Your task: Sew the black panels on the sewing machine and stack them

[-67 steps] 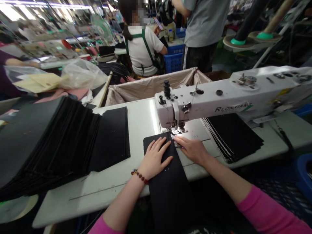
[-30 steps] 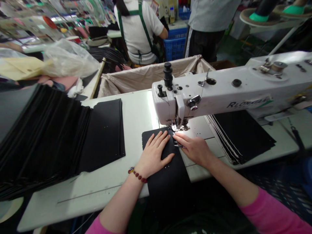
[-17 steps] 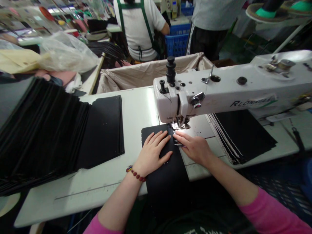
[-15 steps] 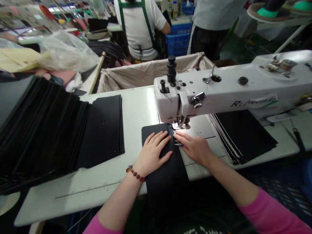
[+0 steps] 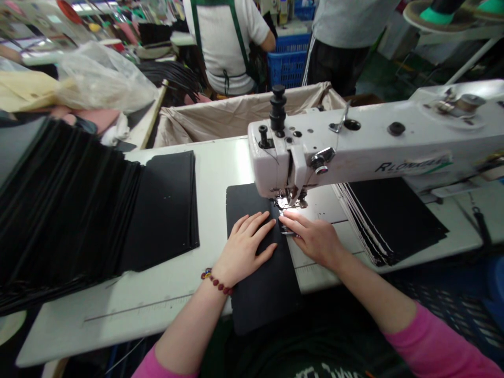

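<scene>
A black flat panel (image 5: 262, 299) lies on the sewing table, its right edge under the presser foot (image 5: 289, 202) of a white sewing machine (image 5: 354, 139). My left hand (image 5: 246, 247) rests flat on the panel with its fingers spread. Beside the needle area, my right hand (image 5: 313, 236) touches the panel's right edge with its fingertips. The fingers of that hand are stretched forward and close together, over a small metal guide (image 5: 287, 231). The near end of the panel hangs over the table's front edge.
Left of me lean many black panels in a thick stack (image 5: 66, 205), with flatter ones (image 5: 163, 205) beside it. More black panels (image 5: 394, 220) lie under the machine arm. Behind the table is a cloth-lined bin (image 5: 212, 121). Two people (image 5: 228, 47) are beyond it.
The black panel has slid away from me under the presser foot, so its far edge reaches farther and its near end now shows. Both hands have stayed almost in place.
</scene>
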`<action>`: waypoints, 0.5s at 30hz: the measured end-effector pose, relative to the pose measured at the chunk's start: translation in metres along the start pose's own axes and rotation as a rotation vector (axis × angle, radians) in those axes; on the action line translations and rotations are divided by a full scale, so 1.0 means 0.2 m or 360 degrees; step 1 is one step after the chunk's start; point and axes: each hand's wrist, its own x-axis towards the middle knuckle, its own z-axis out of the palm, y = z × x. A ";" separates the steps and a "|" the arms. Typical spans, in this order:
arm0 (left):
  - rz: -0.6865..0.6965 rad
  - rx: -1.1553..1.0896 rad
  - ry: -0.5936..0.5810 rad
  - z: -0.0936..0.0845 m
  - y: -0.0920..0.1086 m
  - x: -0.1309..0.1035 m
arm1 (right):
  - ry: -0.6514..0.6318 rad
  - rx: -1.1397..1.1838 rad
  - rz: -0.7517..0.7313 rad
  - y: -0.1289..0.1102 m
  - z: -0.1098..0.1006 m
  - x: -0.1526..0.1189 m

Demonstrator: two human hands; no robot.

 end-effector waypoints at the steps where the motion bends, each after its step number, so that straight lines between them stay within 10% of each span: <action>1: -0.0002 0.0002 -0.0003 0.00 0.00 0.00 | -0.0002 0.0002 0.0002 0.00 0.00 0.00; 15: -0.0005 0.0001 0.0011 0.00 0.00 0.00 | -0.0025 0.0029 -0.0003 0.00 0.00 0.00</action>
